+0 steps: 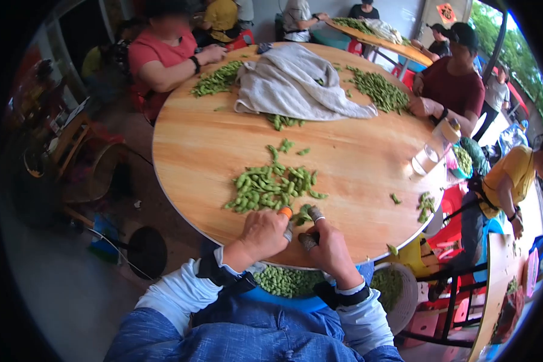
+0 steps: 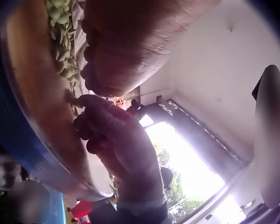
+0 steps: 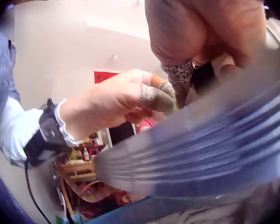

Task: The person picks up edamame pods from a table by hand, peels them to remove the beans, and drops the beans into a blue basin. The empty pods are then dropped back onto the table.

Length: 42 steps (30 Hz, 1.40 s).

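Note:
Green soybean pods [image 1: 265, 188] lie in a loose pile on the round wooden table [image 1: 356, 163]. My left hand [image 1: 260, 236], with an orange cover and a grey one on its fingers, is curled at the near side of the pile. In the right wrist view a yellow-green sliver of pod [image 3: 176, 110] shows at its pinched fingertips. Close beside it is my right hand [image 1: 333, 246], whose grey-covered fingers [image 1: 315, 213] point at a small clump of pods [image 1: 303, 215]. One fingertip touches this clump; I cannot tell whether the right hand grips a pod.
Below the table edge stands a blue basin [image 1: 311, 303] of shelled beans [image 1: 286, 282], with a white basket [image 1: 402, 301] to its right. A cloth [image 1: 301, 84] covers pods at the table's middle. A bottle [image 1: 434, 151] stands at the right; people sit around the table.

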Each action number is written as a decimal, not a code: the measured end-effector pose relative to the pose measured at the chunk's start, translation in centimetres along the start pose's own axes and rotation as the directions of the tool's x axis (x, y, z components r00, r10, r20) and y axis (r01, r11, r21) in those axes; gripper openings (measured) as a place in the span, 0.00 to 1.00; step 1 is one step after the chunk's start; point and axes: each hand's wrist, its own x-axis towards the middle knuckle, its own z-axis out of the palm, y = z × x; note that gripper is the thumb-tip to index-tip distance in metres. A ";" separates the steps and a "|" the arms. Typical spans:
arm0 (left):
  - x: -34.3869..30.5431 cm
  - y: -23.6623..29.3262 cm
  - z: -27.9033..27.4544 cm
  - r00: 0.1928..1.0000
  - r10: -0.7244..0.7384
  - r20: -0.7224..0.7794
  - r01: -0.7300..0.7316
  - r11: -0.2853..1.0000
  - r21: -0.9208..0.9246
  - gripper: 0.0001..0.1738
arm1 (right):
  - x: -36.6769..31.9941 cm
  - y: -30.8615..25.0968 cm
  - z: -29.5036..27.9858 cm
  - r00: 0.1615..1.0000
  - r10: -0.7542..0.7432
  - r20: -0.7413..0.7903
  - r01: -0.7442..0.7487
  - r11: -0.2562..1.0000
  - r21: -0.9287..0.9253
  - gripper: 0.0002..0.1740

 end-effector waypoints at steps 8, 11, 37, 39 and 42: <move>-1.0 -2.1 -0.2 0.931 0.092 0.354 0.262 0.508 -0.821 0.08 | 0.6 -0.8 -0.6 0.952 0.082 0.294 -0.283 0.600 0.748 0.19; -1.0 -2.1 -0.4 0.939 0.167 0.300 0.245 0.287 -0.926 0.07 | 0.1 -1.9 0.3 0.946 0.134 0.297 -0.320 0.551 0.771 0.14; -2.5 -0.7 -1.9 0.836 0.110 0.537 0.500 0.251 -0.829 0.06 | -3.1 -2.0 0.8 0.948 0.232 0.219 -0.299 0.409 0.862 0.11; -2.4 -0.6 -2.0 0.841 0.110 0.529 0.490 0.259 -0.832 0.05 | -3.0 -2.0 0.9 0.951 0.225 0.212 -0.288 0.396 0.872 0.11; -2.3 -0.6 -1.9 0.852 0.104 0.513 0.457 0.333 -0.825 0.04 | -3.0 -2.3 1.0 0.951 0.250 0.181 -0.266 0.369 0.890 0.10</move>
